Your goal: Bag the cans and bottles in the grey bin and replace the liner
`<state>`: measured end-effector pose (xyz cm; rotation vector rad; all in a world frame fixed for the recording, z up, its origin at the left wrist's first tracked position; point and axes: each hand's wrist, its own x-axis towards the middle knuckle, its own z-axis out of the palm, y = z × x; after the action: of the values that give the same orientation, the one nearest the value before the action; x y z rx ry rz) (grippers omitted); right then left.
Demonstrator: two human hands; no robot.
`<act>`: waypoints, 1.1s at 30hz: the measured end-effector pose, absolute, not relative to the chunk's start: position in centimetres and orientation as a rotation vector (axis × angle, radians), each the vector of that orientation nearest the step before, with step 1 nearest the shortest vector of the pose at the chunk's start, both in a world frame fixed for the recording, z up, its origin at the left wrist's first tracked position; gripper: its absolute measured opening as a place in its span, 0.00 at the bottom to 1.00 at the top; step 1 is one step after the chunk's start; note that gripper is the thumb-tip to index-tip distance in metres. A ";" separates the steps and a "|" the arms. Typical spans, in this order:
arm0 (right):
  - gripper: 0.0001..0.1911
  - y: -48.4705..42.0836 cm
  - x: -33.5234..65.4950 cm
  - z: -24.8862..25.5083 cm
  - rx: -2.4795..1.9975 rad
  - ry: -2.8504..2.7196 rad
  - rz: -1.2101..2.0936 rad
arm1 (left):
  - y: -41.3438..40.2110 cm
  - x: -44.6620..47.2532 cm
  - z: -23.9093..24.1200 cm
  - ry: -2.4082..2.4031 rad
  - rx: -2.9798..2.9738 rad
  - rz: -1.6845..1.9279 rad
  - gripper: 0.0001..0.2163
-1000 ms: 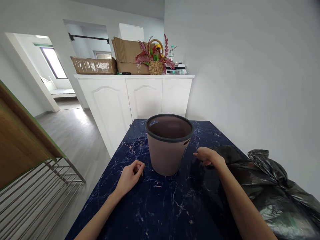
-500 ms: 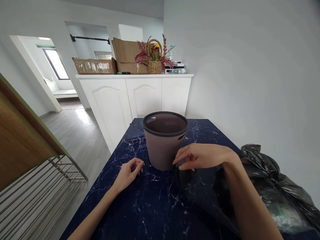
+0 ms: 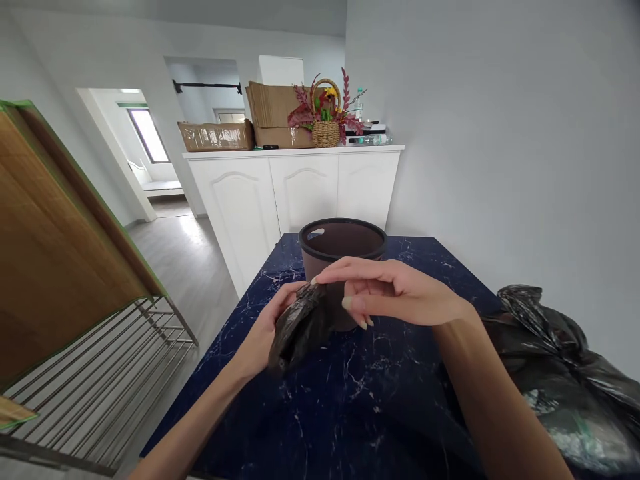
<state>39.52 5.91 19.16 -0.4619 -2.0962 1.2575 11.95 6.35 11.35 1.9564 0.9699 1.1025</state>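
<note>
A folded, crumpled black plastic bag (image 3: 300, 327) hangs from my left hand (image 3: 267, 340), whose fingers are wrapped round its upper left side. My right hand (image 3: 395, 287) hovers just to the right with its thumb and fingers apart. Its index fingertip reaches the top of the bag, but I cannot tell how firmly it touches. Directly behind both hands stands a mauve trash bin (image 3: 313, 261) with a dark rim and cut-out handles. Its front is partly hidden by my right hand and the bag.
A tied, filled black garbage bag (image 3: 560, 373) lies at the right of the dark blue marbled table (image 3: 350, 413). On the left is a metal rack (image 3: 115, 373) with a brown board. Behind, a white cabinet (image 3: 310, 193) carries cardboard boxes (image 3: 217, 135) and a flower basket (image 3: 326, 133).
The black plastic bag has come up and left from beside the bin, out of my right hand's grip into my left hand. My right hand's fingers have spread. The view has shifted slightly left.
</note>
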 end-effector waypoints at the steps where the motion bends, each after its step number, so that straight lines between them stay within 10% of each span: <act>1: 0.19 5.8 39.5 19.3 -0.478 -2.083 1.251 | 6.2 11.8 11.8 0.968 1.940 1.099 0.22; 33: 0.16 2.6 37.5 20.4 -0.709 -2.094 1.038 | 8.4 1.6 12.3 1.963 2.056 1.051 0.15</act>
<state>37.49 2.58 20.39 -0.7093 -2.0945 1.0383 1.62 8.42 12.32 2.0559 1.9630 1.0513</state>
